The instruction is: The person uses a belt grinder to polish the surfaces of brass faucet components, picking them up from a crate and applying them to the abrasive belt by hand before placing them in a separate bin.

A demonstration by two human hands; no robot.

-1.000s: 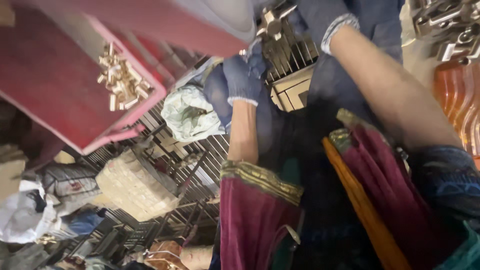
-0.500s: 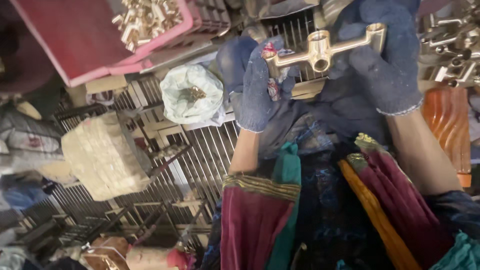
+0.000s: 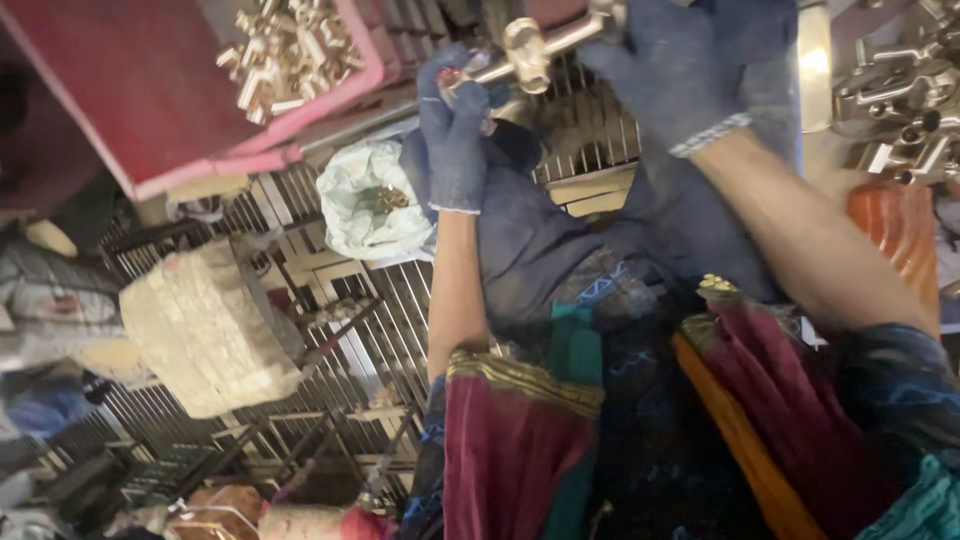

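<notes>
Seen from above, a seated worker in maroon sleeves with gold trim [image 3: 520, 375] raises a brass tap body [image 3: 535, 45] over a lap covered by dark blue cloth [image 3: 540, 240]. The left hand [image 3: 455, 130], in a blue knitted glove, has its grip closed around the fitting's left end, where a small red-and-white part shows between the fingers. The right hand [image 3: 690, 70], gloved the same way, is clamped over the right end, its fingers hiding that part of the casting. The fitting sits at the far edge of the view, held level between both hands and clear of everything else. Handling it well appears to call for a firm hold at both ends, keeping the piece level and over the lap, so a slip would land on cloth rather than on the metal grating [image 3: 380, 320] below. To the left lie a pale woven sack [image 3: 205, 330] and a crumpled light-green bag [image 3: 365, 205] with small brass pieces showing in its mouth. Farther left, a pink crate [image 3: 150, 110] holds a heap of brass fittings [image 3: 290, 50]; at the far right, silvery metal fittings [image 3: 900, 100] are stacked.
</notes>
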